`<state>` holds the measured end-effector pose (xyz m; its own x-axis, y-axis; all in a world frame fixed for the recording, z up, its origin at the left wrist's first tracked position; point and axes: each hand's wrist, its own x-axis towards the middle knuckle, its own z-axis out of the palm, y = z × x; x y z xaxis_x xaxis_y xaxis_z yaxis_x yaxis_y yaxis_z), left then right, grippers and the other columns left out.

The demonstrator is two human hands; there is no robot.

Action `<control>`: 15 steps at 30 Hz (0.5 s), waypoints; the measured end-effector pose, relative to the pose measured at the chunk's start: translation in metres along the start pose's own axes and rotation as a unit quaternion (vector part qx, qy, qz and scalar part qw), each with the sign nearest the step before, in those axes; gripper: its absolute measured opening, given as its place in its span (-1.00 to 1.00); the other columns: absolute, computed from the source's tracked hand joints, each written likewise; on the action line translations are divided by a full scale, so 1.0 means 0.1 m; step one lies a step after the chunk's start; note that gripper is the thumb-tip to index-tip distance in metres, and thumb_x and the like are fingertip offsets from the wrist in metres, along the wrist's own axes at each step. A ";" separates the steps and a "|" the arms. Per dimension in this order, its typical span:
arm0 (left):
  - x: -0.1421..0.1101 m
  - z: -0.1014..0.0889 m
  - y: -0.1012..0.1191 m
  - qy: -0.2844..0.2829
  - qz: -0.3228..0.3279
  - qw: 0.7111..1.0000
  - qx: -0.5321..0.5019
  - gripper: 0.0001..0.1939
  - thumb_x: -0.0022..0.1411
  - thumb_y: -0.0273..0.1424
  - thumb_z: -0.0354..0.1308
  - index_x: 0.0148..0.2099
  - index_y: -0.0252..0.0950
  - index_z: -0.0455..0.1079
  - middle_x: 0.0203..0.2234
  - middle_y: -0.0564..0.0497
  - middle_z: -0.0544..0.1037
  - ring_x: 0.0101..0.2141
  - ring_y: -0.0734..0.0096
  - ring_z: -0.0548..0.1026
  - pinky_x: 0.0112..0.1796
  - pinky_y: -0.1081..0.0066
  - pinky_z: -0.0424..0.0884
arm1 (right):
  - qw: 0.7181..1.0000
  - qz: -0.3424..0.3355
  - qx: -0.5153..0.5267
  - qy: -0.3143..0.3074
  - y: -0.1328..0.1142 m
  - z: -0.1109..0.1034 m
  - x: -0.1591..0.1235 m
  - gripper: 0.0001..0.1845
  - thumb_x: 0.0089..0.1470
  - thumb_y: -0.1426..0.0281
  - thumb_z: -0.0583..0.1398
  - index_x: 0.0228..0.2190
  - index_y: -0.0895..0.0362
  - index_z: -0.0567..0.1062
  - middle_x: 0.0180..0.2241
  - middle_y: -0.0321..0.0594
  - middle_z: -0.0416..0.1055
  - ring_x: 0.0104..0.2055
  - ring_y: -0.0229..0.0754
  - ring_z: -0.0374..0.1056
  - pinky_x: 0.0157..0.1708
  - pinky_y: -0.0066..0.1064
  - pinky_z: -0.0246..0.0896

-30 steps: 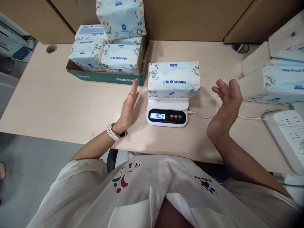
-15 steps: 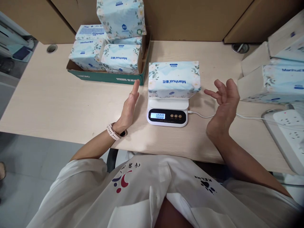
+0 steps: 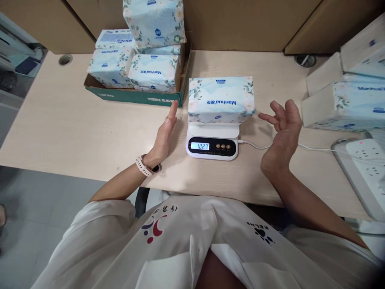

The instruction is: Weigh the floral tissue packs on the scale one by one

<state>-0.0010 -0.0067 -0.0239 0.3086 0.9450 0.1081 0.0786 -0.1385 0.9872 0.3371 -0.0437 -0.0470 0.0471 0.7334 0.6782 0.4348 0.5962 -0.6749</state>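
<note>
A pack of tissues, light blue with printed flowers, rests on a white digital scale. The scale's lit display reads about 102.7. My left hand is held to the left of the scale, fingers stretched out, apart from the pack and holding nothing. On the other side, my right hand hovers with its fingers spread and a little bent. It too is empty, with a small gap between its fingertips and the pack.
Several similar tissue packs are piled in a green cardboard box at the back left. More packs are stacked at the right. A white cable runs from the scale towards a power strip. A brown panel borders the desk's back.
The scale's reading has gone from 100.0 to about 102.7. Both hands and the pack on the scale stay practically where they were.
</note>
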 end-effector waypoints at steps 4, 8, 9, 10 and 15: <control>0.00 -0.02 -0.03 -0.006 0.003 1.000 0.001 -0.16 0.48 0.34 -0.26 0.64 0.18 -0.03 0.66 0.25 -0.17 0.64 0.08 -0.33 0.60 -0.06 -0.18 | 1.000 0.006 -0.019 0.003 0.01 0.00 0.00 -0.33 0.49 -0.08 -0.14 0.50 -0.33 0.15 0.45 -0.17 0.30 0.48 0.18 0.34 0.31 0.39 0.40; 0.00 -0.02 -0.03 -0.002 0.001 1.000 -0.002 -0.17 0.48 0.34 -0.24 0.63 0.18 0.00 0.66 0.25 -0.15 0.64 0.09 -0.31 0.60 -0.06 -0.17 | 0.999 0.024 -0.021 -0.016 -0.08 -0.01 0.01 -0.34 0.50 -0.08 -0.14 0.51 -0.36 0.13 0.49 -0.19 0.27 0.51 0.19 0.31 0.43 0.44 0.23; 0.00 -0.02 -0.02 -0.001 0.001 1.000 -0.003 -0.17 0.48 0.34 -0.24 0.63 0.18 0.00 0.66 0.25 -0.14 0.64 0.09 -0.31 0.60 -0.05 -0.16 | 0.999 0.032 -0.018 -0.027 -0.11 -0.02 0.01 -0.35 0.51 -0.05 -0.13 0.52 -0.36 0.11 0.50 -0.20 0.27 0.52 0.18 0.30 0.46 0.43 0.19; 0.00 -0.01 -0.02 0.000 0.000 1.000 -0.004 -0.17 0.48 0.34 -0.23 0.63 0.18 0.01 0.66 0.25 -0.14 0.64 0.09 -0.31 0.60 -0.05 -0.16 | 0.998 0.041 -0.017 -0.038 -0.13 -0.03 0.00 -0.35 0.51 -0.03 -0.13 0.53 -0.35 0.09 0.51 -0.21 0.26 0.53 0.17 0.28 0.48 0.42 0.15; -0.01 0.00 0.01 0.008 -0.008 1.000 0.000 -0.15 0.47 0.36 -0.22 0.62 0.16 0.03 0.66 0.22 -0.13 0.64 0.08 -0.30 0.60 -0.06 -0.16 | 0.989 0.105 -0.047 -0.088 -0.22 -0.04 -0.02 -0.29 0.52 -0.06 -0.19 0.57 -0.25 0.03 0.52 -0.14 0.27 0.60 0.15 0.15 0.59 0.45 -0.23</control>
<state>-0.0007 -0.0075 -0.0229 0.2929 0.9515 0.0942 0.0829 -0.1234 0.9889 0.3313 -0.0598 -0.0321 -0.0083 0.8886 0.4587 0.5141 0.3972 -0.7602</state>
